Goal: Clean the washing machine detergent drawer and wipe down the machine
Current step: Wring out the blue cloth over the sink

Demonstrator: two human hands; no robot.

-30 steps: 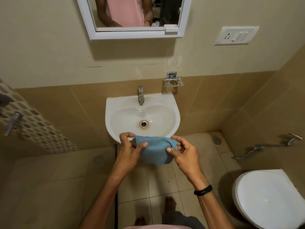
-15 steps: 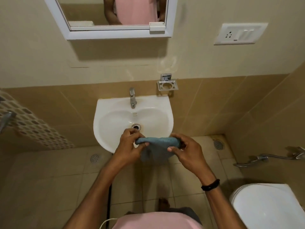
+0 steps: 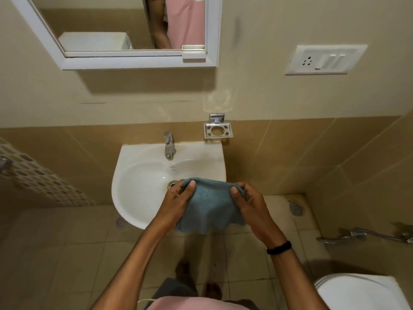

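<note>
- Blue-grey microfibre, the cloth (image 3: 207,206) hangs spread between both hands over the sink (image 3: 125,198), at the basin's 5 o'clock. Its lower edge drapes past the rim toward the floor.
- The left hand (image 3: 176,198) pinches the cloth's upper left corner, thumb on top and fingers curled behind. The right hand (image 3: 250,204) pinches the upper right corner the same way.
- Just changed: a second ago the cloth hung in front of the sink, below its rim. Now its top edge lies over the basin, just beside the drain (image 3: 172,184).
- The hands have gone forward and a little apart, so the cloth is pulled wider and flatter than before.
- The view has also shifted: the mirror (image 3: 138,61) now fills the 11 o'clock corner, and the toilet (image 3: 357,291) has slid down to 4 o'clock.
- For the task, this looks like readying the cloth for wetting under the tap (image 3: 169,145) at the basin's 12 o'clock (no water visibly runs).
- Neither machine nor drawer is in view, so the wiping itself seems still ahead.
</note>
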